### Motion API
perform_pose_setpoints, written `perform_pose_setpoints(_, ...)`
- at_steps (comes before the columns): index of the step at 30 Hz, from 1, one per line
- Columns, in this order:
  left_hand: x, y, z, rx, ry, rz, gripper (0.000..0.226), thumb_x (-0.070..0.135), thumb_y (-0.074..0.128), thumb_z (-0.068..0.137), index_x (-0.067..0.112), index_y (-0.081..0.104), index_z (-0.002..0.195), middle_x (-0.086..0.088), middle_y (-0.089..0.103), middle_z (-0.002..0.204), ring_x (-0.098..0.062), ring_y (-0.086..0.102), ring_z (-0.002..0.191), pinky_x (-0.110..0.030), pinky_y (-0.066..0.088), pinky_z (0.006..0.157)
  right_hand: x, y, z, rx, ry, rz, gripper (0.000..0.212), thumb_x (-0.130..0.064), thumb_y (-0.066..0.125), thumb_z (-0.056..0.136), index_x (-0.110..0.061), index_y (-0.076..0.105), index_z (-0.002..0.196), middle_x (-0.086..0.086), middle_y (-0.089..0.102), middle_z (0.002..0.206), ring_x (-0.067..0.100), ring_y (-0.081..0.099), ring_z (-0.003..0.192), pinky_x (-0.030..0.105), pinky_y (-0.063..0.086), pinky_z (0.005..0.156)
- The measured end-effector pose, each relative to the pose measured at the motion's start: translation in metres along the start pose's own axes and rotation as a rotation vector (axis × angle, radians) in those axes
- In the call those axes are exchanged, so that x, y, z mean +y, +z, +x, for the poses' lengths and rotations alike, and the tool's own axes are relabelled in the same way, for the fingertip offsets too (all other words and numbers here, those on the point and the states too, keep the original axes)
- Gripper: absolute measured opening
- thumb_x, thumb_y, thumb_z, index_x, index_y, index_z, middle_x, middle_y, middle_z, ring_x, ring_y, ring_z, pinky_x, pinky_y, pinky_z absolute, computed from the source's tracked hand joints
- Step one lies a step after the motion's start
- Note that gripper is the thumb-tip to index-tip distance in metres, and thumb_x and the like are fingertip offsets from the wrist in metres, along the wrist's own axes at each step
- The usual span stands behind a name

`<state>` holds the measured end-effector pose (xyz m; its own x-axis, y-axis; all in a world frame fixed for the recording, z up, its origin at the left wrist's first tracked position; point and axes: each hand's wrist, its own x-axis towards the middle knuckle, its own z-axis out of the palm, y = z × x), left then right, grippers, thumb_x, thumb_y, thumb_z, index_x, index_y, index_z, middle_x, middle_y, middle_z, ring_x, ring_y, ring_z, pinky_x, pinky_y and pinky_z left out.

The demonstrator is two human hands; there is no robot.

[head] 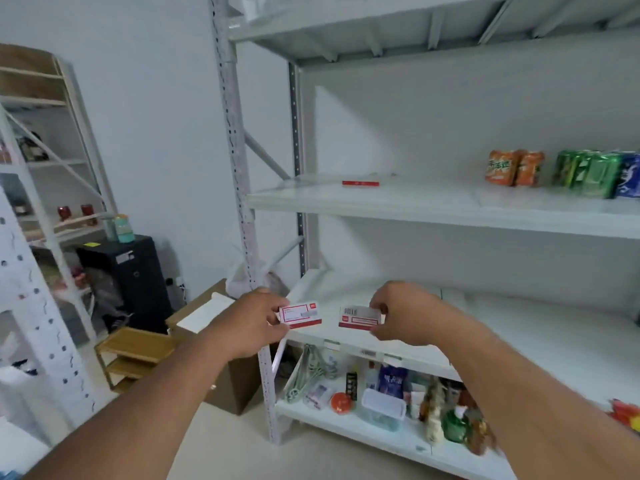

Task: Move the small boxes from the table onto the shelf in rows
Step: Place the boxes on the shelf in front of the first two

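Observation:
My left hand [247, 323] grips a small white and red box [300, 317] by its left end. My right hand [403, 311] grips a second small white and red box [358, 317] with a barcode by its right end. Both boxes hover side by side over the front left part of the white shelf board [519, 327] at waist height. One more flat box [360, 182] of the same kind lies on the shelf board above [415, 206], near its back left. The table is out of view.
Orange packs [512, 168] and green and blue can packs [595, 174] stand at the right of the upper board. The lowest board [346, 424] holds bottles, hangers and a clear container. A cardboard carton [214, 341] and a black cabinet [128, 278] stand left of the shelf post [242, 202].

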<state>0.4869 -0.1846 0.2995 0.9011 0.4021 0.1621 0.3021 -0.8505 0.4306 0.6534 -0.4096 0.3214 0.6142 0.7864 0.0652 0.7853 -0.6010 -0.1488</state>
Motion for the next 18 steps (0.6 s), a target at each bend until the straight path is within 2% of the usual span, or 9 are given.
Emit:
perform_pose_setpoints(2, 0.022, -0.005, 0.022, 0.002, 0.035, 0.002, 0.042, 0.035, 0.07, 0.085, 0.029, 0.062, 0.125, 0.014, 0.053, 0.103, 0.0, 0.058, 0.083, -0.016, 0.048, 0.073, 0.022, -0.017, 0.007, 0.016, 0.006, 0.003, 0.028, -0.041, 0.075, 0.076, -0.025, 0.07, 0.098, -0.004, 0.06, 0.096, 0.017, 0.06, 0.083, 0.038, 0.056, 0.075)
perform_pose_setpoints(4, 0.037, -0.008, 0.045, 0.006, 0.061, -0.003, 0.044, 0.033, 0.071, 0.085, 0.027, 0.061, 0.128, 0.015, 0.052, 0.103, -0.003, 0.059, 0.084, -0.02, 0.051, 0.077, 0.04, -0.032, 0.015, 0.031, 0.011, 0.012, 0.029, -0.042, 0.076, 0.076, -0.025, 0.07, 0.099, -0.006, 0.061, 0.096, 0.016, 0.061, 0.082, 0.039, 0.057, 0.075)
perform_pose_setpoints(8, 0.056, -0.018, 0.09, 0.007, 0.09, -0.01, 0.043, 0.032, 0.072, 0.083, 0.026, 0.062, 0.125, 0.016, 0.053, 0.098, -0.004, 0.061, 0.085, -0.018, 0.05, 0.075, 0.069, -0.061, 0.035, 0.059, 0.032, 0.034, 0.03, -0.042, 0.076, 0.075, -0.026, 0.072, 0.1, -0.01, 0.061, 0.093, 0.013, 0.062, 0.079, 0.035, 0.057, 0.071)
perform_pose_setpoints(12, 0.067, -0.032, 0.136, 0.016, 0.144, -0.008, 0.037, 0.026, 0.073, 0.082, 0.028, 0.067, 0.119, 0.01, 0.057, 0.096, -0.009, 0.063, 0.085, -0.026, 0.054, 0.08, 0.088, -0.084, 0.066, 0.093, 0.041, 0.049, 0.031, -0.043, 0.077, 0.074, -0.027, 0.072, 0.1, -0.013, 0.061, 0.09, 0.009, 0.061, 0.079, 0.031, 0.055, 0.069)
perform_pose_setpoints(16, 0.059, -0.043, 0.19, 0.003, 0.175, -0.033, 0.039, 0.027, 0.074, 0.081, 0.029, 0.066, 0.119, 0.011, 0.063, 0.092, -0.005, 0.064, 0.083, -0.014, 0.045, 0.067, 0.096, -0.099, 0.107, 0.129, 0.049, 0.058, 0.035, -0.044, 0.079, 0.073, -0.028, 0.072, 0.104, -0.015, 0.063, 0.091, 0.005, 0.061, 0.08, 0.032, 0.057, 0.074)
perform_pose_setpoints(18, 0.052, -0.049, 0.218, 0.015, 0.198, -0.06, 0.039, 0.027, 0.075, 0.08, 0.028, 0.066, 0.118, 0.011, 0.067, 0.09, -0.003, 0.064, 0.084, -0.012, 0.043, 0.067, 0.098, -0.106, 0.129, 0.146, 0.056, 0.047, 0.033, -0.042, 0.08, 0.075, -0.027, 0.073, 0.103, -0.015, 0.064, 0.092, 0.005, 0.061, 0.08, 0.028, 0.055, 0.071)
